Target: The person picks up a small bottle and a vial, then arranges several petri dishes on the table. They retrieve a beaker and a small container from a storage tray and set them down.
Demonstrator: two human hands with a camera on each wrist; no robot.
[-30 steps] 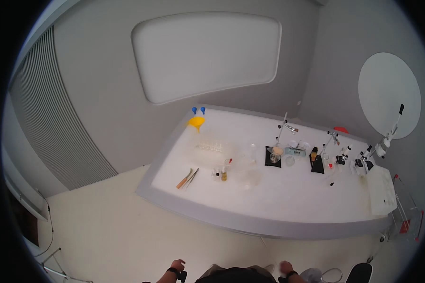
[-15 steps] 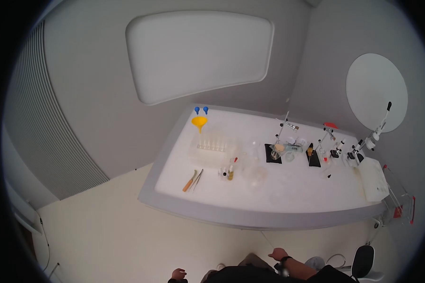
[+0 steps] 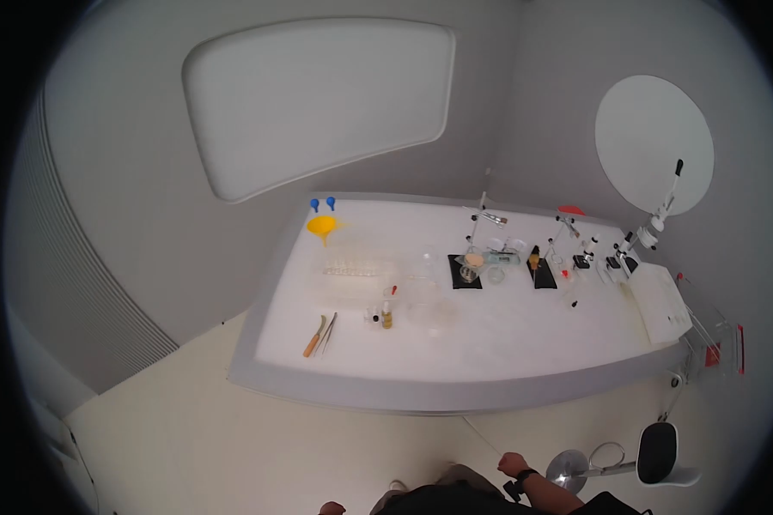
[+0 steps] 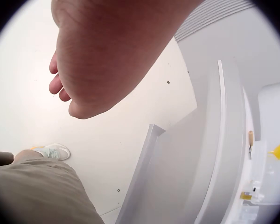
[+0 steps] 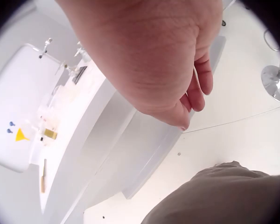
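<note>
My left hand [image 3: 331, 508] hangs low at the bottom edge of the head view, holding nothing, its fingers loosely bent beside the leg in the left wrist view. The right hand [image 3: 513, 464] swings in front of the body with fingers loosely curled and nothing in them. Both are apart from the white table [image 3: 386, 356]. On its near left lie a wooden-handled knife [image 3: 316, 336] and tweezers [image 3: 329, 333]. To their right stand small bottles, one with yellowish contents [image 3: 387, 319]. Farther back are a yellow funnel [image 3: 322, 227], a rack of clear tubes [image 3: 352, 268] and two blue bulbs [image 3: 331, 203].
Stands with clamps rise from black bases [image 3: 466, 273] on the table's right half, near microscopes [image 3: 587, 256]. A white box [image 3: 659, 305] sits at the right end. A stool with a round metal base [image 3: 567, 471] and a dark-backed chair [image 3: 657, 452] stand on the floor at right.
The head view has turned right, so the table shifts left. The right hand has swung forward from the body's side; the left hand has dropped back toward the bottom edge.
</note>
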